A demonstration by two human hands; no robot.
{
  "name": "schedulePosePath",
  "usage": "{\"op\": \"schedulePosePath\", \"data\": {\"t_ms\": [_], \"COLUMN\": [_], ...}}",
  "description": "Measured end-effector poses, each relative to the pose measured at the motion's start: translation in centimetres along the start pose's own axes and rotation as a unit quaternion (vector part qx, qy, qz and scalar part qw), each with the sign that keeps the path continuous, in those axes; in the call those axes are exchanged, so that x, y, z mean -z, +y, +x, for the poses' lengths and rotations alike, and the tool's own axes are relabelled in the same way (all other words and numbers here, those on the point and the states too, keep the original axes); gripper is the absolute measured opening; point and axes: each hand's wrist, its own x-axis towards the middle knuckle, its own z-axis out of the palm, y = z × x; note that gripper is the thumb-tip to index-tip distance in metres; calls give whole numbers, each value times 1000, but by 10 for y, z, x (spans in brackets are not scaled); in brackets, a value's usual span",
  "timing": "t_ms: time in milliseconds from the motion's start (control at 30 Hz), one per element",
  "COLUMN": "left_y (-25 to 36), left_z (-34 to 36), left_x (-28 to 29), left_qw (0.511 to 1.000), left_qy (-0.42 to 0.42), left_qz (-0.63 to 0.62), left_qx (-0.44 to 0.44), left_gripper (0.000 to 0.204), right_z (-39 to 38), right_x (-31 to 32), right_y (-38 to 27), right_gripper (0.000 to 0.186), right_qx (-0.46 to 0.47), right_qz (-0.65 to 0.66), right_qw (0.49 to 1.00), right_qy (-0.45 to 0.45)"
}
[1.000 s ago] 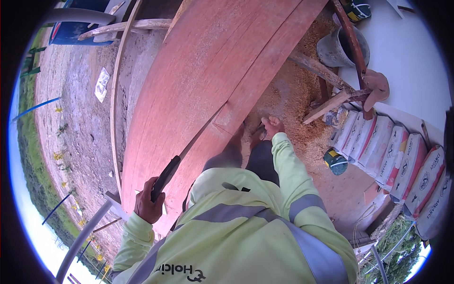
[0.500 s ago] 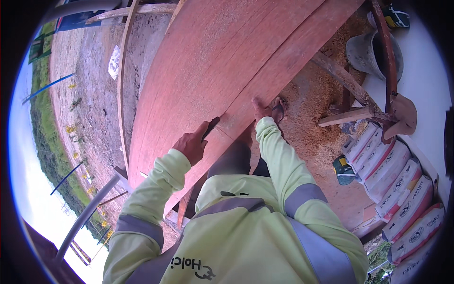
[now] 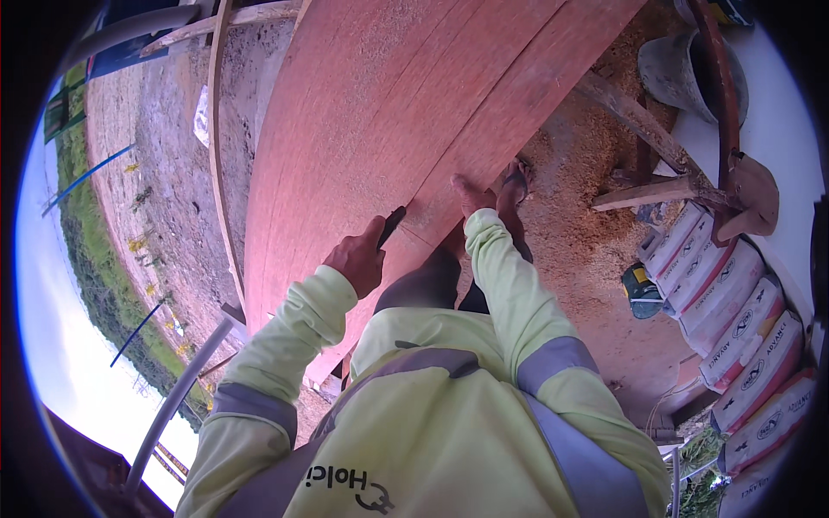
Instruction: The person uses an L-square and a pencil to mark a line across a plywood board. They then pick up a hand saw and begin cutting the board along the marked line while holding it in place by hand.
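Observation:
A large reddish plywood sheet [image 3: 363,147] slants across the view in front of me, its surface dusted with sawdust. My left hand [image 3: 359,261] is wrapped round a slim dark hand tool [image 3: 392,224], whose exact kind I cannot make out. The tool's tip meets the sheet near the lower end of a long dark slit [image 3: 501,92]. At the sheet's near right edge, my right hand [image 3: 474,197] grips the wood with the thumb on top; its other fingers are mostly hidden.
Sawdust covers the ground [image 3: 574,164] at right, beside wooden supports [image 3: 643,129]. A grey bucket [image 3: 669,78] lies farther back. Stacked paper sacks [image 3: 734,332] line the right side. A long wooden strip [image 3: 218,147] and a curved grey pipe [image 3: 177,401] stand at left.
The view has shifted slightly. My left hand and the dark tool have moved only a little, and my right hand remains at the sheet's edge.

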Motion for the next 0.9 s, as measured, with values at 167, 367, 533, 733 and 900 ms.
{"op": "schedulePosePath", "data": {"t_ms": [167, 367, 533, 733, 900], "left_y": [17, -2, -12, 6, -18], "left_z": [-99, -81, 1, -127, -69], "left_x": [76, 62, -17, 87, 49], "left_qw": [999, 999, 1000, 999, 1000], "left_qy": [-45, -41, -8, -46, -18], "left_qz": [-8, -12, -13, -13, -25], "left_qx": [18, 3, 5, 19, 2], "left_gripper": [52, 52, 42, 49, 44], "right_z": [18, 1, -30, 4, -36], "right_x": [19, 13, -1, 19, -1], "right_y": [19, -19, -26, -11, -62], "right_gripper": [43, 47, 48, 47, 45], "right_qx": [36, -12, 65, 7, 4], "right_qz": [18, -52, -68, -48, -70], "right_qw": [999, 998, 995, 999, 998], "right_qy": [18, 32, 21, 13, 6]}}
